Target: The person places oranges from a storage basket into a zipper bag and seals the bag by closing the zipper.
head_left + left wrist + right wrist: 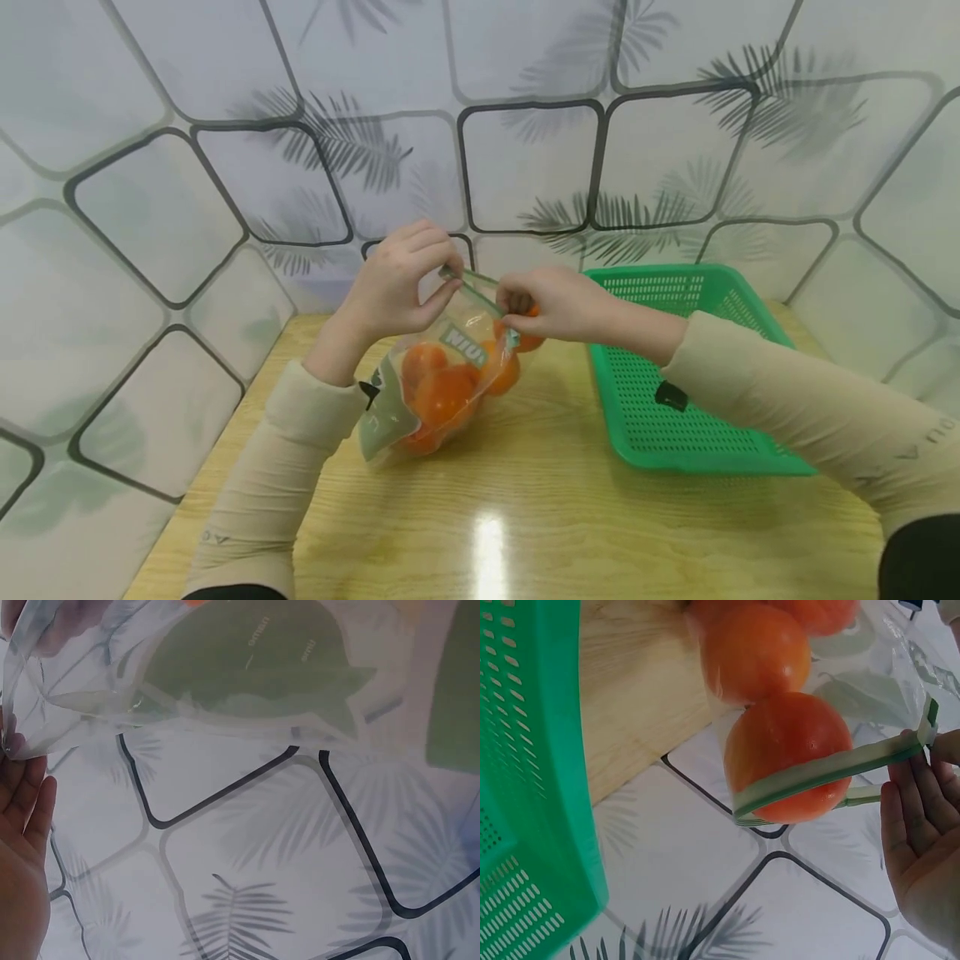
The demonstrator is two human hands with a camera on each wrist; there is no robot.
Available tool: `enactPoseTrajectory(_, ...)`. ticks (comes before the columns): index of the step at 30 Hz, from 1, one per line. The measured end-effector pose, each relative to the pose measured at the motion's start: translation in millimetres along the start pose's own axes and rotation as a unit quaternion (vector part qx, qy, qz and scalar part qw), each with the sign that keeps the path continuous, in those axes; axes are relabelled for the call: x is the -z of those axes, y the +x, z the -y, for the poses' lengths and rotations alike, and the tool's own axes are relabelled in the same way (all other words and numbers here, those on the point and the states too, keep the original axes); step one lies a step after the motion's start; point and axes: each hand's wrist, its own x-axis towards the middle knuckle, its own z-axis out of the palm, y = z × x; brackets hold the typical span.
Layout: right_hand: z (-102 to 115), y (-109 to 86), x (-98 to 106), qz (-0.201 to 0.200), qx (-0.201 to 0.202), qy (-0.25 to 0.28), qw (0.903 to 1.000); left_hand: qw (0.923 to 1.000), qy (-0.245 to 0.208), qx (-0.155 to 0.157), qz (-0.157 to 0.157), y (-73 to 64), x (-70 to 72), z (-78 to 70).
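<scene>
A clear plastic zip bag (382,421) with green print leans on the table, holding several orange-red tomatoes (442,398). My left hand (401,283) pinches the far left end of its top edge between thumb and fingers. At the other end of that edge, my right hand (558,304) pinches the green zip strip beside a small pale slider (512,337). In the right wrist view the strip (817,765) bows apart around one tomato (791,739) close to the bag's mouth. The left wrist view catches bag film (247,660) in front of the left fingers (26,795).
To the right stands a green perforated plastic basket (611,417), partly behind the right forearm. The light wooden table (420,533) reaches back to a wall (532,167) patterned with dark outlines and leaves. Both sleeves are beige.
</scene>
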Motion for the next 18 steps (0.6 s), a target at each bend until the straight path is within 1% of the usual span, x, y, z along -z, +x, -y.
enactPoseTrajectory(4,-2,-2.3,6,-0.010,-0.006,-0.012,0.9999,1.0000,0.002,0.003,-0.002,0.7,1.9,-1.3)
enactPoseTrajectory(9,-3,-5.3,11,-0.027,0.001,-0.007,0.9996,1.0000,-0.002,0.001,-0.006,2.2,4.8,-4.1)
enactPoseTrajectory(12,-1,-7.5,13,-0.028,-0.003,-0.009,0.9996,1.0000,-0.007,-0.003,-0.006,2.0,6.6,-7.2)
enactPoseTrajectory(15,0,-9.1,13,-0.032,-0.005,-0.028,0.9991,1.0000,-0.007,-0.005,0.001,0.6,8.4,-9.7)
enactPoseTrajectory(18,2,-10.8,13,-0.042,0.003,-0.058,0.9974,0.9999,-0.004,0.000,0.012,-1.9,9.8,-9.1)
